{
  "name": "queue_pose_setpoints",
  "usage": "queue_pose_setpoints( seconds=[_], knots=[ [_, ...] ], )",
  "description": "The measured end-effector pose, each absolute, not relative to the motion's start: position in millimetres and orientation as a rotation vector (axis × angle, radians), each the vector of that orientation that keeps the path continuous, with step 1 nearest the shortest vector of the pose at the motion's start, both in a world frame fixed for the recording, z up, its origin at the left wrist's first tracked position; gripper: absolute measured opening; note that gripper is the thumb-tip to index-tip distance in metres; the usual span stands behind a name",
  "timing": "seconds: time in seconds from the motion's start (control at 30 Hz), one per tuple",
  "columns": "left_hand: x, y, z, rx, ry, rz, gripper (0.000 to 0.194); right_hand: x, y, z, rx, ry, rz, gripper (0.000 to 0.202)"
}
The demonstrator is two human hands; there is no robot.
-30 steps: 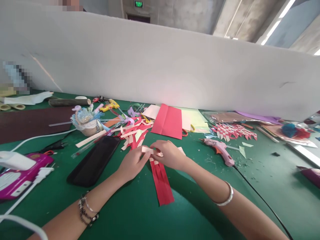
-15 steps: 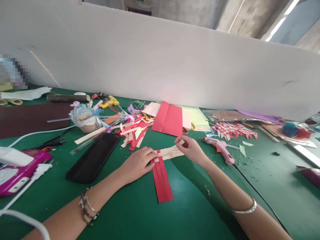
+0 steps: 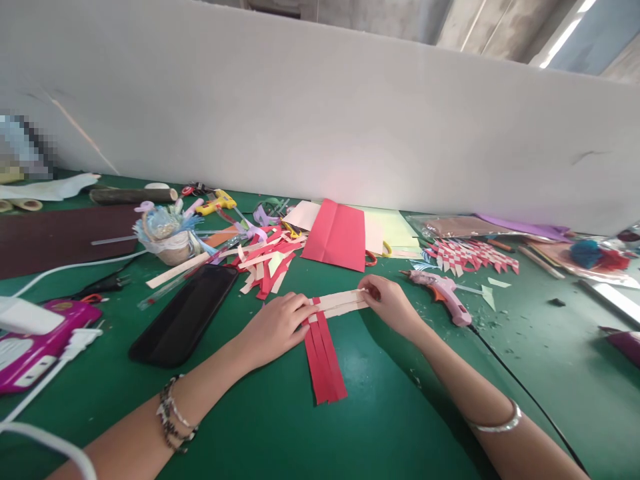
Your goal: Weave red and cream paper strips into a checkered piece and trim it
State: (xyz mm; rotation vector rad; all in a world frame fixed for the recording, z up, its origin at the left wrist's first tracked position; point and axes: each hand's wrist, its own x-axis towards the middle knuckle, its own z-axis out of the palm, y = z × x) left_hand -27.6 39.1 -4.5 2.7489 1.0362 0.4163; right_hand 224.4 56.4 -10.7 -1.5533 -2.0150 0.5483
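Pale strips (image 3: 345, 303): right end in pinched right grip (image 3: 393, 308), woven corner (image 3: 313, 319) against left grip (image 3: 277, 327), closure unclear.

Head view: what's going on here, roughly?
A person is handling paper strips with both bare hands over a green table. The left hand has its fingertips at the small woven crossing, while the right hand pinches the far end of the pale strips. The red strips run from the crossing toward the person, their lower parts unwoven. A pink glue gun lies to the right, unheld.
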Motion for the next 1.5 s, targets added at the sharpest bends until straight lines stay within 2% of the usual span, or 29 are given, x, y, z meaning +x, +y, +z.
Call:
queue_pose_setpoints(
  seconds=[1.5],
  knots=[
    [-26.6, 38.9, -0.4, 2.755, 1.049, 0.359, 0.033, 224.6, 51.8, -16.8, -1.633, -2.391, 0.059, 0.016]
  ],
)
